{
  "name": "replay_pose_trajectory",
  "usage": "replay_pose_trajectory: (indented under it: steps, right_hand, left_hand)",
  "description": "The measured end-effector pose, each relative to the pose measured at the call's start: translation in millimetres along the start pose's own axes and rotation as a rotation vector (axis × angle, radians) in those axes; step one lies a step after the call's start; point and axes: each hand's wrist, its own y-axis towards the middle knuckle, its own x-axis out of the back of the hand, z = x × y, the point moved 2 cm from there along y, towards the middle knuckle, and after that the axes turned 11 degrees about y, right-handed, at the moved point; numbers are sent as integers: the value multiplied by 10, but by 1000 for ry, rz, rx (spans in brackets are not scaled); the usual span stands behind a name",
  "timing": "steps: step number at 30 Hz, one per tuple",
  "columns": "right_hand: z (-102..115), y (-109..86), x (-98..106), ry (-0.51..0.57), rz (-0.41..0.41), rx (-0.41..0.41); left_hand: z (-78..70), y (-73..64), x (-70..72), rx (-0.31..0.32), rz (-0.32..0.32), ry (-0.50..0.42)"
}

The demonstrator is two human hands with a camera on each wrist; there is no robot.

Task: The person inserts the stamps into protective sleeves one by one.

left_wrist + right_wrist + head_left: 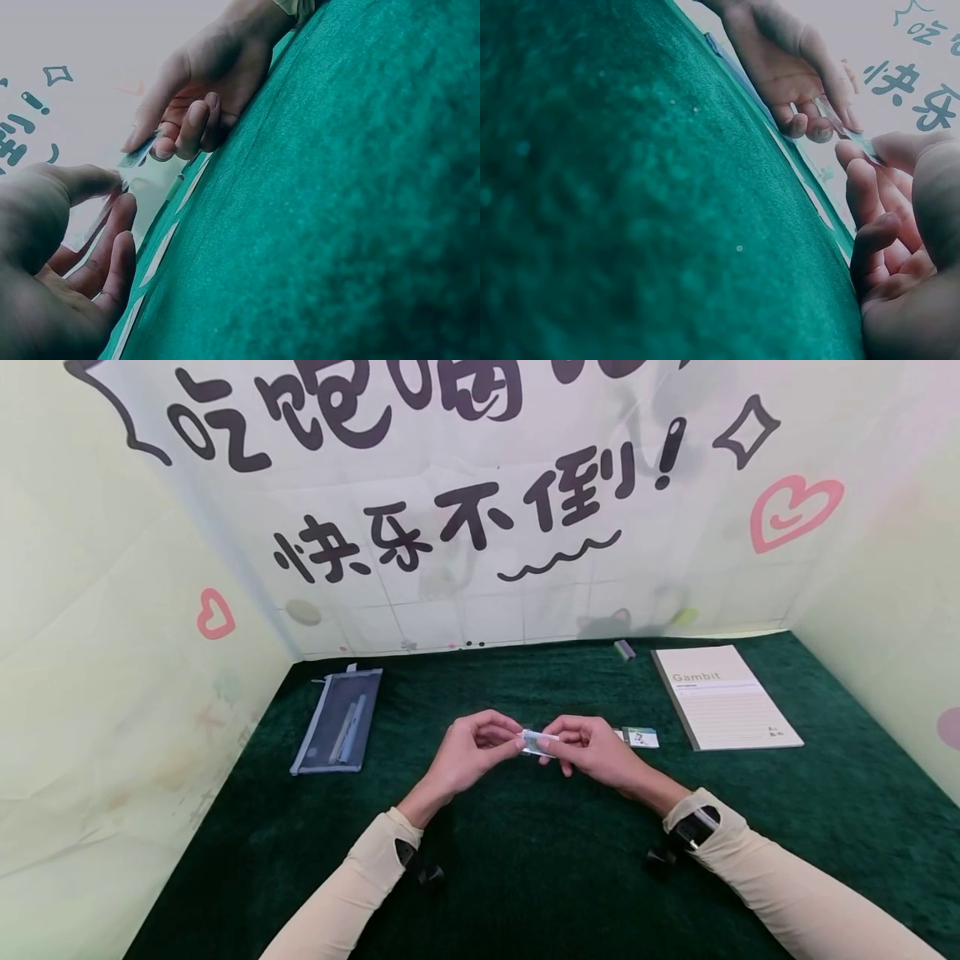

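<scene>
A small flat packet, pale blue and white with a clear, shiny edge, is held up over the green cloth. My left hand pinches its left end between thumb and fingertips. At the other end, my right hand grips the packet with the thumb on its face and the fingers behind. In the left wrist view the packet appears nearly edge-on, bridging both hands. The right wrist view also shows the packet between the two thumbs. What it contains cannot be told.
A mesh zip pouch with pens inside lies at the left. Just behind my right hand is a small printed white-and-green packet. A notebook marked "Gambit" lies at the right; a small purple-grey block sits near the back wall.
</scene>
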Motion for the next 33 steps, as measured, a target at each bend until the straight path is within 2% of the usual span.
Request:
replay_pose_trajectory:
  steps: [7, 15, 24, 33]
  right_hand:
    - [4, -7, 17, 44, -30, 7]
    - [9, -9, 2, 23, -16, 8]
    - [9, -14, 3, 32, -14, 7]
    - [33, -12, -5, 13, 0, 8]
  left_hand:
    - [18, -1, 9, -1, -43, -24]
    - [25, -10, -21, 12, -21, -22]
    - [14, -24, -16, 18, -79, -40]
    - [11, -20, -31, 11, -64, -31]
